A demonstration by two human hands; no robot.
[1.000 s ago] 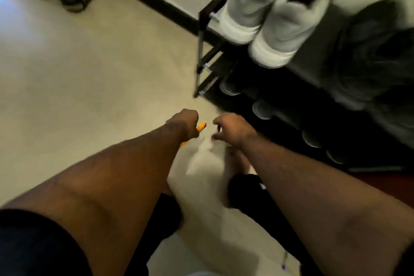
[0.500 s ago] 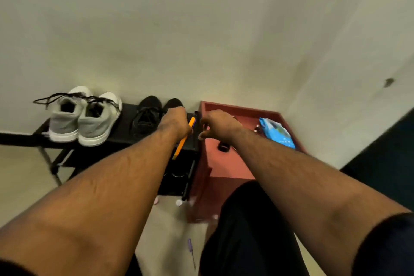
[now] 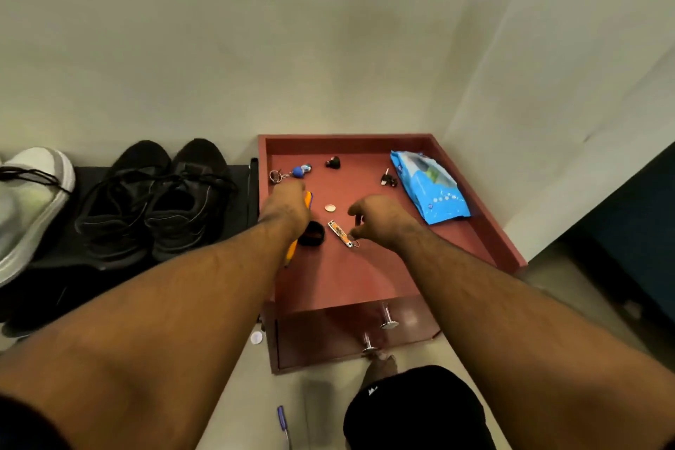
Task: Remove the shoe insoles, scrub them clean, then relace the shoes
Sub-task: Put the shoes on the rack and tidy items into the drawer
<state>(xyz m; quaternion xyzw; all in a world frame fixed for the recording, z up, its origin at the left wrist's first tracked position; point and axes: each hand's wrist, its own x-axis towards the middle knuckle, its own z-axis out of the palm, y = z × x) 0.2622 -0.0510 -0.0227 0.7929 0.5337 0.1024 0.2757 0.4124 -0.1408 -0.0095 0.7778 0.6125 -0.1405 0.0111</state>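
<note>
Since half a second ago the view has swung down over the red cabinet (image 3: 485, 230), and both hands have come forward above its top, away from the shoe rack (image 3: 239, 194). The left hand (image 3: 288, 206) is clenched round an orange tool (image 3: 291, 254), probably the scrubbing brush, though the head is hidden behind the wrist. The right hand (image 3: 380, 217) hovers with fingers loosely curled, grasping nothing, just above a nail clipper (image 3: 339, 232) and near a coin (image 3: 330, 207). The black shoes (image 3: 157, 201) sit laces loose on the rack to the left, beside a grey shoe (image 3: 29, 201); no insole shows in view. A blue wipes packet (image 3: 427, 188) lies at the right of the surface.

To do this step well, set the tool down flat on a bare patch, clear of the small items, or fetch only what the cleaning needs. Then turn back to the black shoes with both hands free, since pulling an insole wants one hand steadying the shoe.
</note>
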